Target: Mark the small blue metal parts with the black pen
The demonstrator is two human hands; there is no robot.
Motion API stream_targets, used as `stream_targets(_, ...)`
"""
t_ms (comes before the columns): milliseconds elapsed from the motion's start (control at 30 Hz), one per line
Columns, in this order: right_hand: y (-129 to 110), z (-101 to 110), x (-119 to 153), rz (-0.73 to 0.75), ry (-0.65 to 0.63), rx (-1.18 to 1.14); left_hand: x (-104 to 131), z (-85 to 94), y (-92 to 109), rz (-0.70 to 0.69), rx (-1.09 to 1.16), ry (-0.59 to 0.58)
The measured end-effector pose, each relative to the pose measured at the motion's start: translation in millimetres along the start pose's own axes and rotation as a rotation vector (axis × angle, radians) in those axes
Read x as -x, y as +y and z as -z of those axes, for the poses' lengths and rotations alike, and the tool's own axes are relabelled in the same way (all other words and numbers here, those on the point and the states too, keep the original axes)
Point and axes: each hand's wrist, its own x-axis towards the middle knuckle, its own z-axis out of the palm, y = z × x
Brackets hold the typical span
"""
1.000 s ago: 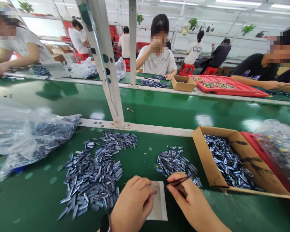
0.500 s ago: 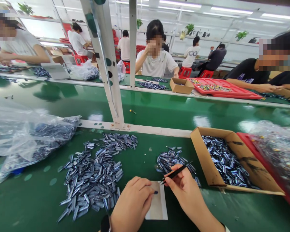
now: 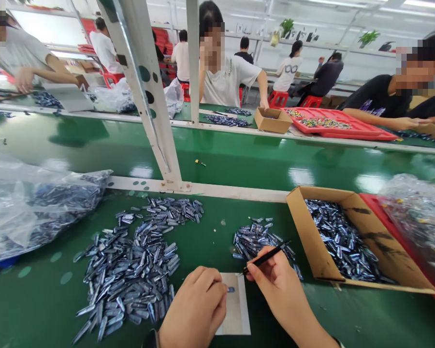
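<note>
My left hand (image 3: 197,305) pinches one end of a small bluish piece (image 3: 231,289) over a pale card (image 3: 239,314). My right hand (image 3: 275,280) is closed around black tweezers (image 3: 266,257), whose tips point left over the card's top edge, a little above and right of the piece. A large pile of similar bluish pieces (image 3: 130,270) spreads left of my left hand. Behind my right hand lies a smaller pile (image 3: 255,236), partly hidden by the fingers and tweezers.
A cardboard box (image 3: 300,232) of pieces stands at the right, beside a red tray (image 3: 375,208) with a plastic bag (image 3: 420,217). Another bag (image 3: 39,208) lies left. A slanted metal post (image 3: 148,101) rises behind the piles. People sit across the green belt (image 3: 239,166).
The view has shifted slightly. More of the bluish piece shows beyond my left fingertips. Across the belt, one person has leaned sideways, with an arm reaching to a small box.
</note>
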Motion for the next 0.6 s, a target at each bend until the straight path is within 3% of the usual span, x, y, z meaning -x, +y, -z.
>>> stream_targets(600,-6.7,-1.8,-1.1,-0.009,-0.001,0.004,-1.4,1.0,0.1,0.047,0.110,0.028)
